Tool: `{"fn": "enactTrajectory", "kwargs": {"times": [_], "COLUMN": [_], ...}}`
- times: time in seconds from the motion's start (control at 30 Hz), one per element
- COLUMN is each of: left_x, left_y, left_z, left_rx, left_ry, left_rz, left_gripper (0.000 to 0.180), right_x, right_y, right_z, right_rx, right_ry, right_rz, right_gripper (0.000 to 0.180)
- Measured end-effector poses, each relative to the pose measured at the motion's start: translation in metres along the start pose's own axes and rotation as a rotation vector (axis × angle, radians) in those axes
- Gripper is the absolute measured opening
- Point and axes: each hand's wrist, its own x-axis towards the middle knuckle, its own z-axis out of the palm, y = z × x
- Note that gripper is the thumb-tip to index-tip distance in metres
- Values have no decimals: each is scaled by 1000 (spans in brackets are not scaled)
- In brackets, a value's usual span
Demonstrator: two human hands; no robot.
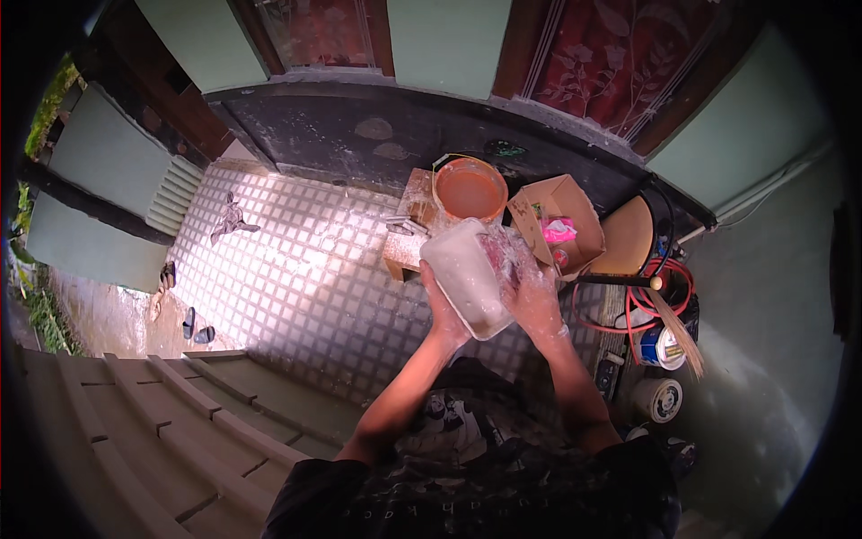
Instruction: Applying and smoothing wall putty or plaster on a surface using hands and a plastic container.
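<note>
A pale, rectangular plastic container [460, 269], wet and flecked with suds, is tilted in front of my body. My left hand [442, 310] grips it along its lower left side. On the opposite side, my right hand [532, 292] is closed around a foamy, reddish, cloth-like thing [499, 253] pressed to the container's edge; its exact kind is hard to make out. Beyond the container, an orange bucket [470, 189] with cloudy liquid stands on a low wooden bench [418, 193]. A greyish item [406, 225] lies on the bench left of the bucket.
Right of the bucket sits an open cardboard box [575, 211] with a pink packet inside. Beyond it are a round-seated chair [626, 235], a red hose [690, 292], a broom [675, 332] and paint pails [663, 349]. A cloth [233, 221] and sandals [196, 328] lie on the left.
</note>
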Motion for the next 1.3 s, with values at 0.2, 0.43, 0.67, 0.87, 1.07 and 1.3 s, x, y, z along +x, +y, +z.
{"fn": "enactTrajectory", "kwargs": {"times": [0.2, 0.43, 0.67, 0.87, 1.07, 1.3], "left_x": [-13, -21, -33, -44, -44, -37], "left_y": [9, 20, 31, 43, 46, 41], "left_z": [-11, -28, -20, -16, -15, -28], "left_rx": [113, 29, 51, -23, 29, 2], "left_ry": [41, 90, 39, 8, 87, 76], "left_rz": [0, -5, 36, 31, 95, 147], "left_gripper": [86, 87, 88, 88, 87, 87], "right_x": [-7, -15, -15, 3, -6, -21], "right_y": [-29, -41, -52, -62, -74, -82], "right_z": [18, 24, 28, 8, 17, 33], "right_rx": [341, 320, 277, 258, 187, 291], "right_ry": [-115, -135, -231, -136, -94, -136], "right_rz": [98, 0, 25, 87, 56, -45], "right_gripper": [64, 58, 62, 58, 53, 54]}}
